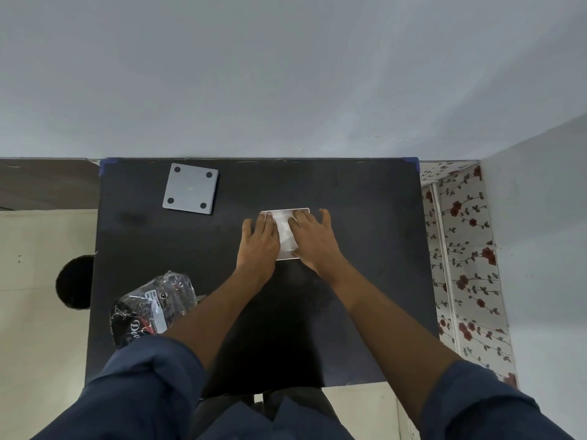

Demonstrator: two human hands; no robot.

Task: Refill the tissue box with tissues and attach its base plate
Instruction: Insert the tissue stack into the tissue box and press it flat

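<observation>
A white square tissue box (pixel 287 236) stands on the black table (pixel 365 249), its open side up with white tissues showing inside. My left hand (pixel 259 242) lies flat over its left part, fingers spread. My right hand (pixel 313 238) presses flat on its right part, fingers apart. Both hands cover most of the box. The grey square base plate (pixel 190 192), with dark round feet at its corners, lies apart at the table's far left.
A crumpled clear plastic tissue wrapper (pixel 152 308) with dark printing lies at the near left of the table. A dark round object (pixel 74 282) sits beside the table's left edge. A wall runs behind, and a floral-patterned surface (pixel 463 249) borders the right.
</observation>
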